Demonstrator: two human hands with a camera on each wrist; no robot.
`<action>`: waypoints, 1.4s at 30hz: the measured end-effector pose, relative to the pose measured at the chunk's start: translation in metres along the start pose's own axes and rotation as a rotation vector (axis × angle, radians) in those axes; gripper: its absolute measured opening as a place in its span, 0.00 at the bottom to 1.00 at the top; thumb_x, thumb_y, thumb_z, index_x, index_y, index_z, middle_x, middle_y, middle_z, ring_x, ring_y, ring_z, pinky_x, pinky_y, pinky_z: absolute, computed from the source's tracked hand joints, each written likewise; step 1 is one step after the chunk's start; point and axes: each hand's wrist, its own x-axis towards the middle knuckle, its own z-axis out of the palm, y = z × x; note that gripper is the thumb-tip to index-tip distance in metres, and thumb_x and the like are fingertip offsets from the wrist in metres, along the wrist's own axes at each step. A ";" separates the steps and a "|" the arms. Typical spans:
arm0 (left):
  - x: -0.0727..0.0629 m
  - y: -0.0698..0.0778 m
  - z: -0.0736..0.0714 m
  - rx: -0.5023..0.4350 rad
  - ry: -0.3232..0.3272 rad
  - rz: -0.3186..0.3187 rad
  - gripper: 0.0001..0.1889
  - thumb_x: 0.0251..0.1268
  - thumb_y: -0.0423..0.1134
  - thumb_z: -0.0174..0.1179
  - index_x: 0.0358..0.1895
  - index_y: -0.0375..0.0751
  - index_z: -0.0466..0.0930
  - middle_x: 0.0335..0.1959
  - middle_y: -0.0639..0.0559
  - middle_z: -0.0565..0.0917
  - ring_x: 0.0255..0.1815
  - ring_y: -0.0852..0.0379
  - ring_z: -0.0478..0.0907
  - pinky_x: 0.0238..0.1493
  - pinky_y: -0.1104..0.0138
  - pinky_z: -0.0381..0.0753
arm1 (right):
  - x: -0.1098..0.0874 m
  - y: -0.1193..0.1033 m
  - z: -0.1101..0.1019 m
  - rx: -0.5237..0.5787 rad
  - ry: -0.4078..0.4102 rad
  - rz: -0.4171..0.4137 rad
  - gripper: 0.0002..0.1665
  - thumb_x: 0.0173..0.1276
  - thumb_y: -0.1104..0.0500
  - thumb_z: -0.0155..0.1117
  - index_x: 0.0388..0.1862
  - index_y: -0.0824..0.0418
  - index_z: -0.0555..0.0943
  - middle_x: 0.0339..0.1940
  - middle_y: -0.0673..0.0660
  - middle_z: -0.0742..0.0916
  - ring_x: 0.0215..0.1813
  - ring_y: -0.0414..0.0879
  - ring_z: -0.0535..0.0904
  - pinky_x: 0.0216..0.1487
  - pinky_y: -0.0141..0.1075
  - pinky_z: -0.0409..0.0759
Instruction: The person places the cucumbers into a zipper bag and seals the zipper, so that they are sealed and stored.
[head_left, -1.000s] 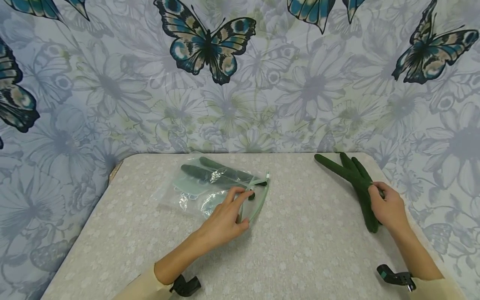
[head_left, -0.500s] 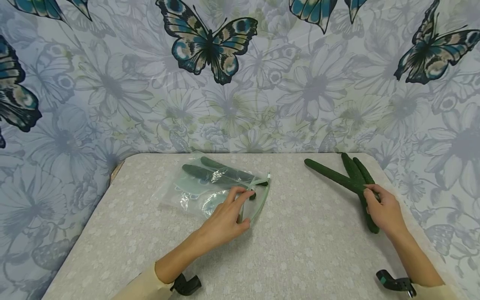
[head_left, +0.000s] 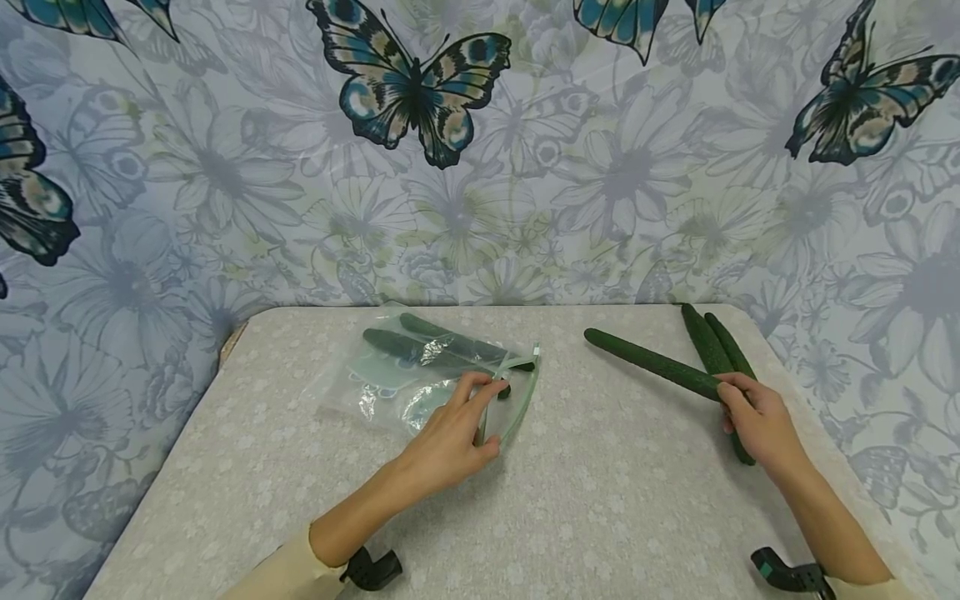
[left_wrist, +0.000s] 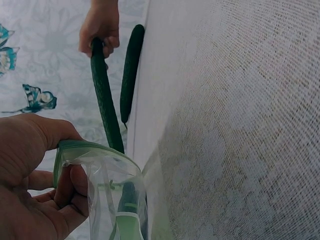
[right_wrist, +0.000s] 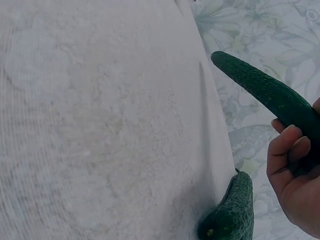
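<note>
My right hand (head_left: 761,421) grips one end of a long dark green cucumber (head_left: 648,360), whose free end points left over the table. Just behind that hand, two more cucumbers (head_left: 705,337) lie side by side. On the left, my left hand (head_left: 450,433) holds the mouth of a clear zip bag (head_left: 382,392) with a green zip edge. Inside the bag lie cucumbers (head_left: 442,337). In the left wrist view the bag's green rim (left_wrist: 95,146) is pinched by thumb and fingers and stands apart as an opening. The right wrist view shows fingers (right_wrist: 282,150) curled round the cucumber.
A pale patterned cloth covers the table (head_left: 585,500). Behind it hangs a fabric backdrop with butterflies (head_left: 416,83). Dark camera mounts (head_left: 372,571) sit at both wrists. The two loose cucumbers lie near the table's right edge.
My right hand has drawn the cucumber leftward and toward me, away from the other two, which stay in place. The left hand and the bag have hardly moved.
</note>
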 end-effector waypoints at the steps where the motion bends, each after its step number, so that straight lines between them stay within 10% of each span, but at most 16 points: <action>1: 0.000 0.000 0.000 0.003 0.000 0.001 0.40 0.71 0.37 0.68 0.84 0.49 0.63 0.80 0.44 0.64 0.25 0.69 0.71 0.25 0.71 0.76 | -0.001 -0.001 0.000 -0.003 -0.004 -0.005 0.29 0.90 0.49 0.42 0.68 0.70 0.77 0.27 0.50 0.78 0.27 0.44 0.77 0.33 0.34 0.75; 42: 0.001 0.000 0.000 0.026 0.023 0.029 0.39 0.70 0.35 0.68 0.83 0.45 0.65 0.79 0.45 0.65 0.25 0.71 0.70 0.26 0.72 0.75 | -0.009 -0.025 0.035 0.280 -0.212 -0.058 0.22 0.88 0.58 0.46 0.60 0.76 0.80 0.29 0.49 0.79 0.25 0.45 0.78 0.33 0.36 0.80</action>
